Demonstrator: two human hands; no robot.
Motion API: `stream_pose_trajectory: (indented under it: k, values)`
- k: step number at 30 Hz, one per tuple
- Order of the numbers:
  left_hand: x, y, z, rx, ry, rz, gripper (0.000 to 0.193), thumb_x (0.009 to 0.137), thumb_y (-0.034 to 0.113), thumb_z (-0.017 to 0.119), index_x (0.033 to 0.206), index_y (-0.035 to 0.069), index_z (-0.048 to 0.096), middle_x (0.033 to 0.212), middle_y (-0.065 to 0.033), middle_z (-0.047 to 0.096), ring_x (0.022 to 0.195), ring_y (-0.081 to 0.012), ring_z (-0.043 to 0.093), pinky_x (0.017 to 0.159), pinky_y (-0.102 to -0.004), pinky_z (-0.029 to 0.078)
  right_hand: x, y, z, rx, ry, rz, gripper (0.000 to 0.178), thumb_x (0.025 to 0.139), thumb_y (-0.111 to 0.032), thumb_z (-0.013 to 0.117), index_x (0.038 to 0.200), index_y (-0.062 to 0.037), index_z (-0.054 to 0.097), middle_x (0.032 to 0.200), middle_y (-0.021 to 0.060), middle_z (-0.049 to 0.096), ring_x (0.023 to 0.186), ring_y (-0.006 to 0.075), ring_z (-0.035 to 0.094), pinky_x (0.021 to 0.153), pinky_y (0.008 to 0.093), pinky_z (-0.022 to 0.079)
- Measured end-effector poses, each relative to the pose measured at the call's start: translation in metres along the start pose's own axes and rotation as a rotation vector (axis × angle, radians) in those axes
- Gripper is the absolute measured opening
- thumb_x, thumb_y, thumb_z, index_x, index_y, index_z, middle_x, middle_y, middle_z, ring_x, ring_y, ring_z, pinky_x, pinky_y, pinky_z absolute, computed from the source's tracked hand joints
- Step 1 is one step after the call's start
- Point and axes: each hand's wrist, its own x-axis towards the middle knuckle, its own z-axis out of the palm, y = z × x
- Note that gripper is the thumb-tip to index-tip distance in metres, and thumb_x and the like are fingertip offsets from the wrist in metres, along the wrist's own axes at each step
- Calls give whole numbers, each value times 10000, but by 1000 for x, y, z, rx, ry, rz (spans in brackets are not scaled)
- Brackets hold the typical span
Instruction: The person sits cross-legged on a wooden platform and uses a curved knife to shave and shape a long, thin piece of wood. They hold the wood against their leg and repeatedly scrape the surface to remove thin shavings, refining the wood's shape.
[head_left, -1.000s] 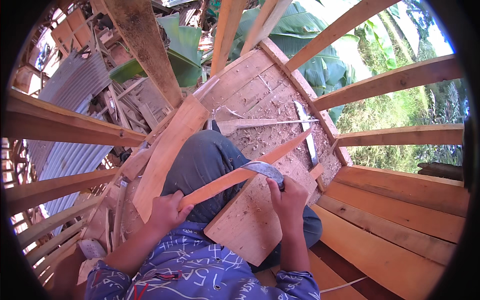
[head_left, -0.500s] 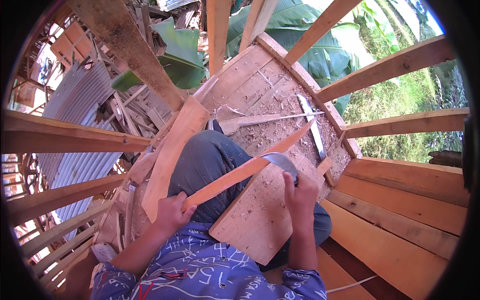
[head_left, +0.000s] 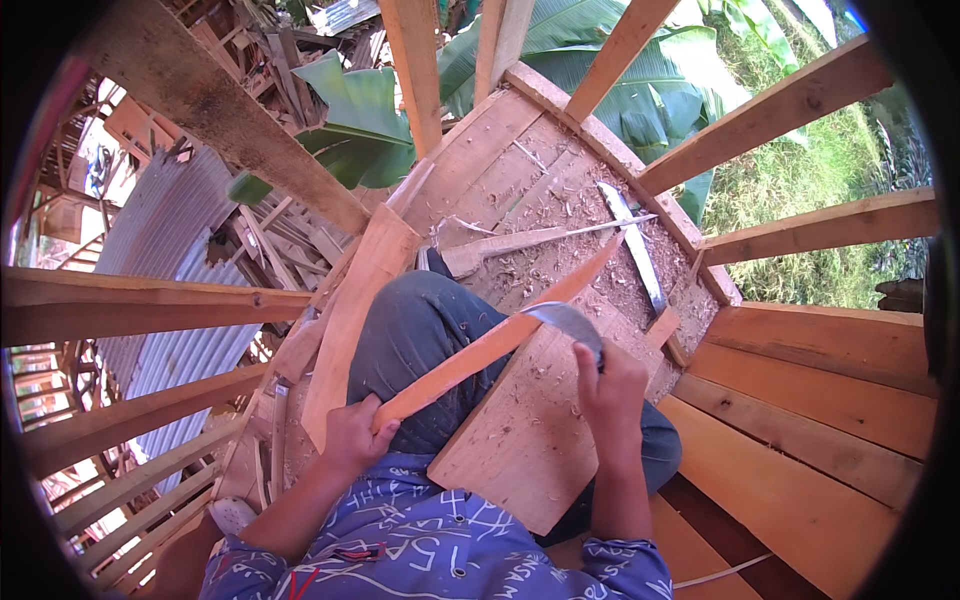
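Head view: our left hand grips long reddish-orange wooden strip, slanting over dark-trousered knee; right hand clasps curved grey metal blade, overlapping strip farther out than 1 second ago, so shaving apparently shifts outward.

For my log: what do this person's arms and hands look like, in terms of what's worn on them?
The left hand and right hand are ungloved, with no ring, watch or band visible. The forearms are bare. The left sleeve and right sleeve are blue-purple with white printed marks.
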Motion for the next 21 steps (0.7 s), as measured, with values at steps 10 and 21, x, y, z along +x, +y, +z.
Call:
stream_pose_trajectory:
  k: [10, 21]
  values:
    - [2, 7, -6, -4, 16, -13, 481, 871, 500, 515, 763, 32, 549, 565, -181, 536, 549, -386, 578, 497, -438, 441, 64, 74, -31, -8, 335, 313, 569, 946, -413, 502, 613, 47, 545, 488, 159, 448, 455, 262, 450, 476, 413, 324]
    - [5, 13, -10, -31, -48, -102, 548, 864, 552, 483, 743, 22, 553, 558, -205, 518, 554, -406, 577, 502, -443, 437, 80, 83, 12, 162, 214, 352, 578, 932, -443, 516, 566, 3, 477, 466, 146, 459, 434, 264, 446, 468, 405, 337]
